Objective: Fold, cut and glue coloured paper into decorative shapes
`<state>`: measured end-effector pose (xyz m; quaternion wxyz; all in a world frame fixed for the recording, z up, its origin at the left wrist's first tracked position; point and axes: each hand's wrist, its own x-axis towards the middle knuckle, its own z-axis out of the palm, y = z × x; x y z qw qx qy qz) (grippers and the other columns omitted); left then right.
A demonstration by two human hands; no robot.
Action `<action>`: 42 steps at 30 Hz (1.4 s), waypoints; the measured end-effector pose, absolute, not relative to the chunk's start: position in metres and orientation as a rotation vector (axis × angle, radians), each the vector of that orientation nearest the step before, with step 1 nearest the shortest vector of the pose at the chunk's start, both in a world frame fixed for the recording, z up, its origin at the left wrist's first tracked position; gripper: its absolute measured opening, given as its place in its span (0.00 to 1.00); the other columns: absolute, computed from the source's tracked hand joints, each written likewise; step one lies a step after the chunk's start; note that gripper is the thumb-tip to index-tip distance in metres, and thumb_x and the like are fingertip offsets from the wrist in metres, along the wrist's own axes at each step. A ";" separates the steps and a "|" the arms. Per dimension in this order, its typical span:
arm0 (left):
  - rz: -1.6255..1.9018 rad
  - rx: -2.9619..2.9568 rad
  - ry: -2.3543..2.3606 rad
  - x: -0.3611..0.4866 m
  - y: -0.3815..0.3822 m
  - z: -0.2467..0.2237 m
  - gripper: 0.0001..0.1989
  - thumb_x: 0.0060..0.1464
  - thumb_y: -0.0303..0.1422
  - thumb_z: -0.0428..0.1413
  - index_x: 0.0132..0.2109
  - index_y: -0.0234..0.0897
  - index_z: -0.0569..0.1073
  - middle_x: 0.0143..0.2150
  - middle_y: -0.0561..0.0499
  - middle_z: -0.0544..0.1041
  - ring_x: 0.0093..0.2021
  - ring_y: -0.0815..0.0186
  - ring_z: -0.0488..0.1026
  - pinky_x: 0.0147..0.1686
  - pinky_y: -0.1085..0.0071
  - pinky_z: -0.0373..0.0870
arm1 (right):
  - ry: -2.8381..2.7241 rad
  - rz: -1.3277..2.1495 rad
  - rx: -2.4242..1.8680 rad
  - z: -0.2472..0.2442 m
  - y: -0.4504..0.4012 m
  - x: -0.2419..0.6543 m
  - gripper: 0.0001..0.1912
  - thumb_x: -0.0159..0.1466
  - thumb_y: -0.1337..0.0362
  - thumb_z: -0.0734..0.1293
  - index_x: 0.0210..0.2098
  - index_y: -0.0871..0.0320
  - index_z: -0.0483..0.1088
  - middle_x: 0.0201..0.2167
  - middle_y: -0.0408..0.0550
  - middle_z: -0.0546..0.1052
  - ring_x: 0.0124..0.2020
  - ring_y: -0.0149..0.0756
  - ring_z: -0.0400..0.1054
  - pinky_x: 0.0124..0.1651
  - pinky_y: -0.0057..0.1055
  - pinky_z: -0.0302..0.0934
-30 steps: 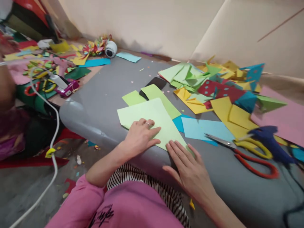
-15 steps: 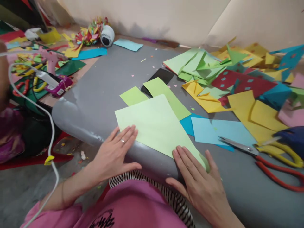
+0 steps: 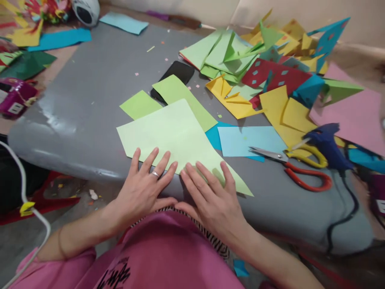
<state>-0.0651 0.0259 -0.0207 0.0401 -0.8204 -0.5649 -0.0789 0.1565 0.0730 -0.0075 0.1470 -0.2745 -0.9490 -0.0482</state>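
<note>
A pale green sheet of paper [image 3: 171,132] lies at the near edge of the grey table, its pointed corner toward the right. Flat on its lower left edge rests my left hand [image 3: 150,180], fingers spread and a ring on one of them. My right hand [image 3: 210,188] lies close beside it with outstretched fingers on the same edge. Under and behind the sheet are two brighter green pieces [image 3: 192,104] and a black phone [image 3: 177,76], partly covered. To the right, a light blue paper rectangle [image 3: 249,140] sits under the tips of red-and-yellow-handled scissors [image 3: 306,176].
A heap of coloured paper pieces [image 3: 279,76] covers the back right. A dark blue glue gun [image 3: 327,140] with a black cord is at the right. At the far left stand a purple box-like item [image 3: 18,96] and a white cable [image 3: 22,176].
My right hand has slid left along the paper's edge, closer to my left hand, uncovering the right corner. My left hand's fingers have spread. The view has shifted to the right.
</note>
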 end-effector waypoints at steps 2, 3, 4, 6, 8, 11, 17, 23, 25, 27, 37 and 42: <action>-0.219 -2.514 -1.731 -0.066 0.025 -0.020 0.43 0.54 0.61 0.57 0.67 0.39 0.67 0.69 0.37 0.68 0.69 0.40 0.62 0.70 0.35 0.36 | -2.729 -0.106 -0.769 -0.010 0.071 0.155 0.29 0.70 0.50 0.66 0.62 0.65 0.69 0.62 0.56 0.74 0.64 0.48 0.65 0.76 0.58 0.33; -0.211 -2.513 -1.734 -0.066 0.025 -0.020 0.43 0.53 0.61 0.57 0.67 0.39 0.67 0.69 0.37 0.67 0.69 0.40 0.61 0.70 0.34 0.36 | -2.717 -0.089 -0.774 -0.010 0.070 0.155 0.29 0.70 0.50 0.65 0.61 0.66 0.69 0.61 0.57 0.75 0.64 0.48 0.65 0.76 0.57 0.35; -0.203 -2.512 -1.741 -0.066 0.024 -0.021 0.43 0.53 0.61 0.57 0.67 0.40 0.67 0.70 0.37 0.67 0.69 0.39 0.61 0.70 0.33 0.35 | -2.698 -0.066 -0.778 -0.009 0.070 0.153 0.30 0.70 0.49 0.65 0.61 0.67 0.69 0.61 0.58 0.75 0.64 0.48 0.65 0.76 0.57 0.37; -0.200 -2.511 -1.754 -0.064 0.023 -0.021 0.43 0.53 0.62 0.57 0.67 0.40 0.67 0.70 0.37 0.66 0.70 0.37 0.59 0.69 0.32 0.34 | -2.650 0.003 -0.750 -0.004 0.072 0.145 0.29 0.71 0.49 0.65 0.61 0.64 0.70 0.60 0.57 0.75 0.65 0.49 0.63 0.74 0.55 0.43; -0.224 -2.490 -1.761 -0.063 0.022 -0.021 0.42 0.54 0.61 0.56 0.68 0.40 0.67 0.69 0.38 0.67 0.72 0.36 0.55 0.69 0.31 0.31 | -2.604 0.078 -0.676 0.003 0.078 0.132 0.23 0.71 0.53 0.65 0.60 0.59 0.71 0.60 0.54 0.75 0.65 0.48 0.62 0.72 0.54 0.46; -0.243 -2.453 -1.749 -0.064 0.020 -0.020 0.37 0.57 0.58 0.56 0.67 0.43 0.68 0.66 0.41 0.71 0.75 0.36 0.46 0.68 0.29 0.24 | -2.635 0.191 -0.602 0.012 0.095 0.109 0.14 0.72 0.62 0.64 0.55 0.55 0.74 0.57 0.52 0.76 0.62 0.45 0.62 0.70 0.53 0.47; -0.143 -2.486 -1.722 -0.070 0.017 -0.016 0.36 0.53 0.56 0.62 0.64 0.44 0.71 0.63 0.42 0.74 0.76 0.36 0.38 0.66 0.26 0.20 | -2.838 0.541 -0.558 0.019 0.119 0.094 0.13 0.73 0.61 0.63 0.54 0.56 0.74 0.48 0.54 0.76 0.53 0.46 0.60 0.56 0.46 0.54; -0.009 -2.510 -1.752 -0.066 0.016 -0.001 0.33 0.59 0.46 0.62 0.68 0.43 0.67 0.68 0.40 0.69 0.76 0.39 0.42 0.65 0.26 0.19 | -2.816 0.559 -0.471 0.027 0.118 0.090 0.08 0.70 0.62 0.67 0.46 0.57 0.77 0.47 0.55 0.75 0.51 0.47 0.57 0.50 0.44 0.51; 0.032 -2.503 -1.753 -0.066 0.015 -0.001 0.35 0.57 0.43 0.64 0.68 0.42 0.66 0.71 0.39 0.65 0.76 0.38 0.43 0.66 0.29 0.17 | -2.815 0.605 -0.438 0.029 0.123 0.087 0.08 0.71 0.64 0.66 0.44 0.57 0.77 0.49 0.54 0.75 0.49 0.46 0.57 0.48 0.42 0.50; 0.046 -2.490 -1.749 -0.066 0.014 -0.005 0.39 0.52 0.45 0.67 0.68 0.43 0.66 0.73 0.39 0.62 0.76 0.38 0.42 0.66 0.31 0.16 | -2.826 0.706 -0.393 0.027 0.130 0.085 0.08 0.71 0.65 0.65 0.45 0.57 0.76 0.49 0.53 0.75 0.47 0.44 0.58 0.48 0.41 0.50; 0.004 -2.566 -1.594 -0.083 0.017 -0.005 0.51 0.50 0.52 0.66 0.74 0.44 0.54 0.76 0.39 0.53 0.76 0.37 0.26 0.68 0.28 0.26 | -2.943 0.808 -0.252 0.050 0.147 0.079 0.08 0.72 0.64 0.64 0.43 0.58 0.74 0.41 0.50 0.78 0.42 0.41 0.58 0.47 0.38 0.48; -0.094 -2.587 -1.503 -0.076 0.011 0.005 0.40 0.54 0.55 0.61 0.70 0.50 0.62 0.73 0.43 0.62 0.76 0.43 0.23 0.68 0.30 0.21 | -3.030 0.562 -0.240 0.070 0.133 0.091 0.13 0.73 0.62 0.62 0.35 0.59 0.75 0.39 0.52 0.78 0.39 0.40 0.58 0.42 0.38 0.47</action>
